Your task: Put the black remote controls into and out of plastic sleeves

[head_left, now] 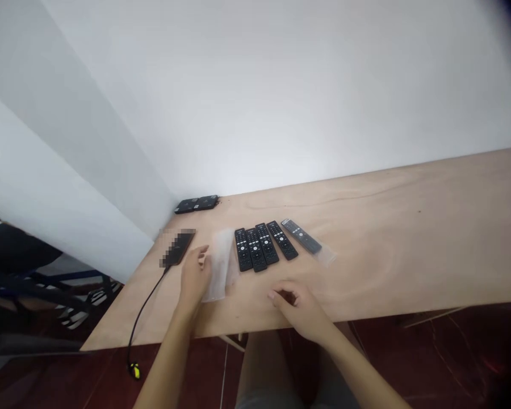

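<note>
A white wall (306, 96) rises behind a wooden table (400, 244). The right hand (300, 309) curls loosely, empty. The left hand (195, 275) bends its fingers beside a clear plastic bag (220, 267); whether they grip it cannot be told. Four black remotes (256, 250) lie beyond, between the hands.
</note>
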Demonstrator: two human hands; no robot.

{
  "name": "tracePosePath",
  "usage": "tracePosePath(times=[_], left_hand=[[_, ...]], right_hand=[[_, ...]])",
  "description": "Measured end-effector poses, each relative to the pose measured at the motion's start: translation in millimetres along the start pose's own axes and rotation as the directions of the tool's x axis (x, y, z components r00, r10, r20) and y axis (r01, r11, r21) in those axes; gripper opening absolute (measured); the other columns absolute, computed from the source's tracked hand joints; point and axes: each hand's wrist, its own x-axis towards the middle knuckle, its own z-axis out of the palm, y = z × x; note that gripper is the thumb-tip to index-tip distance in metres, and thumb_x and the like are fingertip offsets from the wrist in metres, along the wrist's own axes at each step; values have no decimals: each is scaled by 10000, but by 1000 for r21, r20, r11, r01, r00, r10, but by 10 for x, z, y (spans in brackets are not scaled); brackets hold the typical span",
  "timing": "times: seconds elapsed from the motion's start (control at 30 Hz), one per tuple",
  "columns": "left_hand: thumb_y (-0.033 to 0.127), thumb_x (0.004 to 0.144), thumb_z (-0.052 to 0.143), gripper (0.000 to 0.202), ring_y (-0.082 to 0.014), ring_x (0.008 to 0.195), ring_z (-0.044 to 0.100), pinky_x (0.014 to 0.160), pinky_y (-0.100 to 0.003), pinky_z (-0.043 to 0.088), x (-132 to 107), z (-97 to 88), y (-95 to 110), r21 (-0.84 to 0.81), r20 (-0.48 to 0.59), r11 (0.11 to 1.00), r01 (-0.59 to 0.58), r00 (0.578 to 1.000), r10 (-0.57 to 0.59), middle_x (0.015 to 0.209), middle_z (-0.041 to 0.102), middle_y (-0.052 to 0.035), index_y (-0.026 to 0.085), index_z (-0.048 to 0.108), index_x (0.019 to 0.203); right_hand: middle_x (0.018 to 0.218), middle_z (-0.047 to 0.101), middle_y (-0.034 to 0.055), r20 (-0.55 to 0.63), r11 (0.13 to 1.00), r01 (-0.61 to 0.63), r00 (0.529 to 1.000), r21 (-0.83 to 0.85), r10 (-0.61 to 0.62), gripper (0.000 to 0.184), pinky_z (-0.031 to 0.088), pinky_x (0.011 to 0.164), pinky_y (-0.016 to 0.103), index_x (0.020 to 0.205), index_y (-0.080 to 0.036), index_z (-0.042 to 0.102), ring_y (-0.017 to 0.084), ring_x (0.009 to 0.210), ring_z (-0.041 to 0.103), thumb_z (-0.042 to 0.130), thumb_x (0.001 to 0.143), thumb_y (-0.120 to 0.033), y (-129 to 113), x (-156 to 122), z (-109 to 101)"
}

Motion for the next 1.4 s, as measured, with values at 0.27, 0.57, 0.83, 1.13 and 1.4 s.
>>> tracePosePath(times=[0.27, 0.57, 0.83, 1.13, 1.4], left_hand=[[589, 1055, 504, 707, -369, 1653, 391, 1367, -553, 289, 175, 302, -105, 121, 369, 958, -260, 908, 199, 1727, 488, -183, 130, 572, 1590], [631, 1083, 425, 736, -382, 1647, 397, 1345, -570, 302, 168, 424, -220, 219, 432, 926, -309, 881, 192, 1726, 488, -187, 154, 533, 1634], [606, 1030, 532, 658, -442, 1506, 528, 1244, -616, 411, 324, 169, -33, 202, 333, 931, -303, 916, 225, 1580, 616, -224, 157, 653, 1495], [269, 1090, 550, 228, -316, 1265, 607, 1148, -497, 504, -558, 402, 890, 92, 94, 907, -412, 910, 404, 1306, 654, -137, 237, 706, 1253], [82, 1027, 583, 214, -283, 1086, 608, 976, -471, 561, -846, 537, 1089, -18, 72, 784, -621, 781, 620, 1140, 641, -113, 207, 664, 1181]], right_hand=[[833, 725, 23, -1, 999, 12, 1000, -31, -12, 261, 478, 704, 319, 877, -221, 760, 225, 804, 626, 646, 1056, -375, -3, 3, 0], [836, 733, 25, -9, 998, 35, 999, -56, -35, 275, 489, 681, 311, 880, -216, 762, 223, 795, 638, 640, 1060, -384, 21, -1, 37], [995, 791, 107, -211, 934, 100, 961, -343, -181, 308, 584, 810, 399, 1068, -210, 775, 278, 895, 709, 527, 1100, -390, 136, 190, -374], [1228, 784, 197, -260, 699, -26, 937, -714, -231, 268, 453, 1118, 582, 1149, -186, 800, 396, 1172, 671, 630, 995, -323, 351, 642, -1255], [1262, 819, 122, -214, 701, -61, 968, -711, -132, 353, 593, 1046, 538, 1219, -259, 804, 389, 1163, 757, 674, 961, -463, 471, -111, -2046]])
